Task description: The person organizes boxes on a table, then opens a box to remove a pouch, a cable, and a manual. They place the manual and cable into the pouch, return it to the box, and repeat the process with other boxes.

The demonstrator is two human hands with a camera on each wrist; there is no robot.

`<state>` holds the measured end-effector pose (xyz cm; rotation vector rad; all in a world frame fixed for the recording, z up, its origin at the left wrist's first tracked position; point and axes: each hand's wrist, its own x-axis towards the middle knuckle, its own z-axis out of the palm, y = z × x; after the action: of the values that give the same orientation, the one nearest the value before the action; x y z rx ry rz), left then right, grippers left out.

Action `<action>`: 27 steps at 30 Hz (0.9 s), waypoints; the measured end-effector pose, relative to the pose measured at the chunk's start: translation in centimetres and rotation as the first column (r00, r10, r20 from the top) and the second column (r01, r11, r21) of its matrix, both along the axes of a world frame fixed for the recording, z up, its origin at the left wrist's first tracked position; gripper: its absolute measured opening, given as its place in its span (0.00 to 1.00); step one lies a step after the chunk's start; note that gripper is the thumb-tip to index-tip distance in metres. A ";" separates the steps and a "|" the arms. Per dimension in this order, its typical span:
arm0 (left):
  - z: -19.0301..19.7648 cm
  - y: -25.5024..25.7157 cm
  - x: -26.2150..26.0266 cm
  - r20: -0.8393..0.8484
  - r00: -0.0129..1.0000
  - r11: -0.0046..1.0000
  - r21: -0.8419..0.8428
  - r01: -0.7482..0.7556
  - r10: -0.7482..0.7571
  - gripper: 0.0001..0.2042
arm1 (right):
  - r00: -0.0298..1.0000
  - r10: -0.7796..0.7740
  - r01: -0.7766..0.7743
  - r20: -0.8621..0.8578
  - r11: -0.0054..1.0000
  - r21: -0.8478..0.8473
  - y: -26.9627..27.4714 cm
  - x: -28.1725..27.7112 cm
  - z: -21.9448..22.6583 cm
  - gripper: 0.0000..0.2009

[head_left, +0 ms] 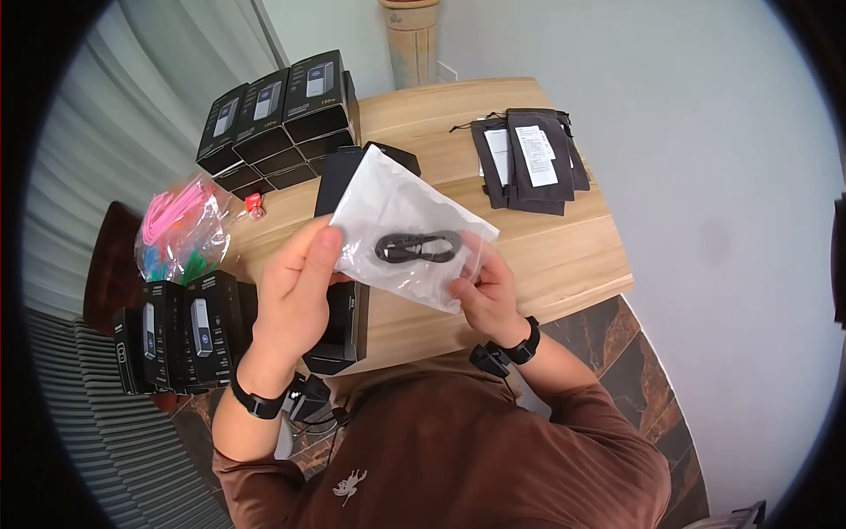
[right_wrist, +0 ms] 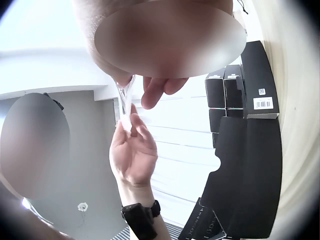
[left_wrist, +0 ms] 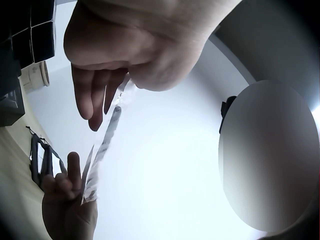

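Note:
A clear-fronted, white-backed plastic bag [head_left: 388,194] with a coiled black cable [head_left: 418,248] in it is held up over the table. My left hand [head_left: 295,295] pinches its left edge, thumb on the front face. At the lower right corner my right hand [head_left: 490,298] pinches the bag between thumb and fingers; some of those fingers lie behind the plastic. Seen edge-on in the left wrist view, the bag [left_wrist: 102,145] spans the gap between both hands. Under it, partly hidden, lies an open black box [right_wrist: 245,165] with its flap spread.
Black boxes [head_left: 317,93] are stacked at the back left, and more boxes [head_left: 207,326] stand front left. Between them sits a clear bag of pink, blue and green strips [head_left: 176,216], beside a small red item [head_left: 255,204]. Dark drawstring pouches [head_left: 538,189] with white paper slips lie back right.

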<state>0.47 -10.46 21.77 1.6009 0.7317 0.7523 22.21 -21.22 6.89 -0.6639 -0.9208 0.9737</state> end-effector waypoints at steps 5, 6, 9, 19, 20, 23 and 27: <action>-0.4 -0.2 0.3 0.072 0.997 0.999 -0.045 -0.015 0.018 0.21 | 0.995 -0.071 0.064 0.070 0.993 0.103 -0.3 -0.4 -0.2 0.32; -0.6 0.1 0.2 0.080 0.997 0.998 -0.067 -0.004 0.009 0.21 | 0.994 -0.070 0.064 0.080 0.995 0.082 -0.2 -0.2 -0.2 0.32; -1.7 0.1 0.2 0.166 0.985 0.978 -0.199 0.067 -0.034 0.20 | 0.995 0.088 -0.087 -0.037 0.995 0.042 0.5 1.0 -0.7 0.32; -3.5 0.0 0.6 0.267 0.963 0.917 -0.391 0.076 0.034 0.17 | 0.962 0.256 -0.269 -0.098 0.948 -0.168 1.5 2.0 -0.6 0.21; -3.6 0.1 0.6 0.270 0.962 0.917 -0.393 0.073 0.039 0.17 | 0.972 0.219 -0.230 -0.091 0.962 -0.146 1.6 2.2 -1.1 0.19; -3.4 0.1 0.8 0.269 0.957 0.913 -0.408 0.012 0.108 0.15 | 0.982 0.119 -0.132 -0.147 0.987 -0.087 1.7 3.0 -1.6 0.13; -4.2 1.1 0.8 0.309 0.888 0.909 -0.349 -0.227 0.340 0.14 | 0.872 0.045 -0.053 -0.488 0.999 -0.001 1.3 5.3 -1.4 0.09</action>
<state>1.29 -9.37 17.57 1.0427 0.7757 1.0641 27.52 -19.94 5.45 -0.3757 -0.4816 1.1275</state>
